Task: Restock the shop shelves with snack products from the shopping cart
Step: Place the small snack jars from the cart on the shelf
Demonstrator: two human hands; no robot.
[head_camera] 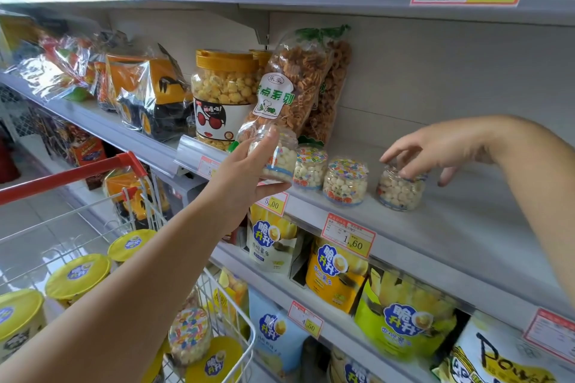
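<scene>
A: Holding a small clear plastic jar (275, 158) of pale round puffs, the left hand (245, 174) is wrapping its fingers and thumb around the jar's body, just in front of the middle shelf (451, 227); the jar is tilting a little and is not resting on the shelf.

B: And the right hand (426, 152) is reaching in from the right; its fingertips are pinching the top of another jar (399, 190) of the same puffs, which is standing upright on the shelf, apart from the rest.

A: Two more jars (343, 182) are standing side by side between them, each with a confetti-patterned foil lid; one of them is sitting partly behind the held jar.

B: Behind those, a crinkly clear bag (298, 84) of brown twisted snacks is leaning against a second one like it; to its left a tall clear tub (224, 96) with a gold screw lid is showing yellow popcorn-like balls.

A: Further left, glossy orange and black bags (143, 93) are slumping on the same shelf.

B: Down at the left, the wire shopping cart (230, 314) with its red handle is carrying another confetti-lidded jar (189, 336), lying tilted against the basket wall; round yellow-lidded tubs (77, 275) are sitting beside it.

A: On the shelf below, soft yellow and green pouches (404, 320) are standing upright behind price tags (348, 235).
</scene>
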